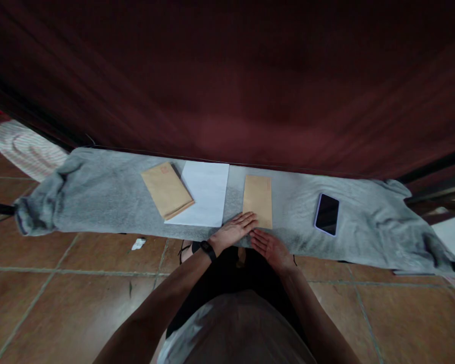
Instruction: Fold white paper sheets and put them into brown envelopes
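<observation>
A single brown paper envelope (258, 194) lies upright on the grey cloth in front of me. My left hand (235, 228), with a dark band at the wrist, rests flat with fingers stretched out across the envelope's lower left corner. Just below the envelope's near edge is my right hand (272, 248), its palm turned partly up and fingers extended, holding nothing. The fingertips of both hands are close together; whether they touch I cannot tell. Left of the envelope lie white paper sheets (208, 189), partly covered by a tilted stack of brown envelopes (167, 189).
A smartphone (327, 214) in a pale purple case lies on the right of the narrow bench's grey cloth (106, 197). Behind the bench rises a dark red panel (227, 86). A scrap of white paper (138, 243) is on the tiled floor (94, 293).
</observation>
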Demonstrator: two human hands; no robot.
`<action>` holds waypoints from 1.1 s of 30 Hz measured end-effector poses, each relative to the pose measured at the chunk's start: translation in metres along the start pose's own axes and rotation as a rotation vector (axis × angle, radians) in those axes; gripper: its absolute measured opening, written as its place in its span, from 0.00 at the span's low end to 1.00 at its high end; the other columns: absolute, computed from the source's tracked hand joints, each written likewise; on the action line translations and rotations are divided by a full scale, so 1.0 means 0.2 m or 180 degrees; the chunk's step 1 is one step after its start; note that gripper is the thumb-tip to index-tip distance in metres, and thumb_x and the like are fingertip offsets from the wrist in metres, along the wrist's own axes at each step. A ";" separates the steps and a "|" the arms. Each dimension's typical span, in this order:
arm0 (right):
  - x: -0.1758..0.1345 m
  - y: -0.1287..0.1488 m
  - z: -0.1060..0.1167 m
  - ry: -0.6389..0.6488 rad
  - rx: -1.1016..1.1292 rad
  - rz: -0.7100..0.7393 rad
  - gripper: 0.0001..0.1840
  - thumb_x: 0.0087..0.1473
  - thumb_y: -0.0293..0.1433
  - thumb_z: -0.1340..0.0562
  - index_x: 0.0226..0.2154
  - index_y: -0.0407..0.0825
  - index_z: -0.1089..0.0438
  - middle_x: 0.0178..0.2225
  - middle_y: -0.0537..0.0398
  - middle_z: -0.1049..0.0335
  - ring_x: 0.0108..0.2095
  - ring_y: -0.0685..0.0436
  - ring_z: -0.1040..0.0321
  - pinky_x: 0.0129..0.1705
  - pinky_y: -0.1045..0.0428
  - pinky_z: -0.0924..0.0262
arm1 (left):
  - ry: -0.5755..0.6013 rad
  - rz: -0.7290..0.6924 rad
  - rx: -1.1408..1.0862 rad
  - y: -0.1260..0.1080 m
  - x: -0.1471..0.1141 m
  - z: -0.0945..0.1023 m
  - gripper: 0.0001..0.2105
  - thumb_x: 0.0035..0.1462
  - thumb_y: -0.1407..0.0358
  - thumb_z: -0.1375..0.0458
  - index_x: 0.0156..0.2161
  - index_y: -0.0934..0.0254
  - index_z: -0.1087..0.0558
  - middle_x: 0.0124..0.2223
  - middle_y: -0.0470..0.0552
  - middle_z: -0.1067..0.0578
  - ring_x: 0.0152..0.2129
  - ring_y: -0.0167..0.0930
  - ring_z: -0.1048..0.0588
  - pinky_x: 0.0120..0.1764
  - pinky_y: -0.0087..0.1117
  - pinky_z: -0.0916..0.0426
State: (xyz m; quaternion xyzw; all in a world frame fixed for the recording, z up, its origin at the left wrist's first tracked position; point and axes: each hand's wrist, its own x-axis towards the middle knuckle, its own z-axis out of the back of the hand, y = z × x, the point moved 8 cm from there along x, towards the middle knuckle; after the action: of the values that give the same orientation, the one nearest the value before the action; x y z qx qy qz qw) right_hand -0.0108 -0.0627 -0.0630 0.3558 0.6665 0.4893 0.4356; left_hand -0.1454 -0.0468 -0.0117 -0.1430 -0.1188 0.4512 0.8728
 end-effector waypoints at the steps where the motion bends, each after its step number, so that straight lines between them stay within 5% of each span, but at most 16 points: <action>1: -0.01 0.01 0.03 -0.0119 -0.0095 0.0037 0.23 0.65 0.41 0.51 0.48 0.49 0.25 0.46 0.41 0.21 0.43 0.37 0.22 0.46 0.39 0.26 | -0.0004 -0.0017 0.0023 0.00 0.00 0.00 0.26 0.64 0.76 0.50 0.64 0.51 0.37 0.70 0.45 0.41 0.68 0.24 0.48 0.68 0.33 0.49; 6: -0.02 0.13 0.19 -0.0925 -0.0935 0.0588 0.20 0.62 0.44 0.44 0.47 0.51 0.25 0.48 0.45 0.23 0.48 0.36 0.26 0.54 0.37 0.32 | 0.0030 0.0018 0.0144 -0.01 -0.02 -0.01 0.26 0.64 0.77 0.51 0.63 0.53 0.37 0.70 0.48 0.40 0.69 0.27 0.48 0.69 0.38 0.51; 13: 0.01 0.20 0.07 -0.0182 -0.3116 0.1499 0.24 0.67 0.36 0.50 0.60 0.50 0.33 0.63 0.46 0.36 0.64 0.38 0.41 0.67 0.35 0.47 | -0.0328 -0.0070 0.0322 -0.06 -0.03 0.02 0.26 0.62 0.78 0.50 0.63 0.60 0.37 0.68 0.55 0.36 0.67 0.30 0.43 0.70 0.42 0.55; 24: 0.09 0.23 0.02 0.0586 -0.3956 0.1719 0.28 0.71 0.39 0.55 0.68 0.49 0.46 0.68 0.49 0.44 0.68 0.42 0.49 0.70 0.38 0.54 | -0.0178 -0.0129 0.0526 -0.15 -0.05 -0.01 0.26 0.69 0.53 0.50 0.65 0.67 0.38 0.70 0.60 0.41 0.69 0.37 0.47 0.69 0.42 0.55; 33: 0.40 0.27 0.09 0.0589 -0.4658 0.1826 0.28 0.70 0.37 0.55 0.69 0.51 0.49 0.71 0.50 0.54 0.70 0.41 0.55 0.70 0.38 0.59 | -0.0186 -0.0182 0.0672 -0.14 -0.04 -0.02 0.28 0.68 0.51 0.50 0.67 0.63 0.41 0.71 0.57 0.43 0.69 0.38 0.49 0.69 0.43 0.54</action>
State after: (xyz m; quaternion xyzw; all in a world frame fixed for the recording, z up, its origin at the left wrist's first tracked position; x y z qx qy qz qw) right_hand -0.0208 0.0304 -0.0317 0.0947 0.0911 0.9242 0.3586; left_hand -0.1285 -0.0693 -0.0055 -0.0336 -0.1001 0.4401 0.8917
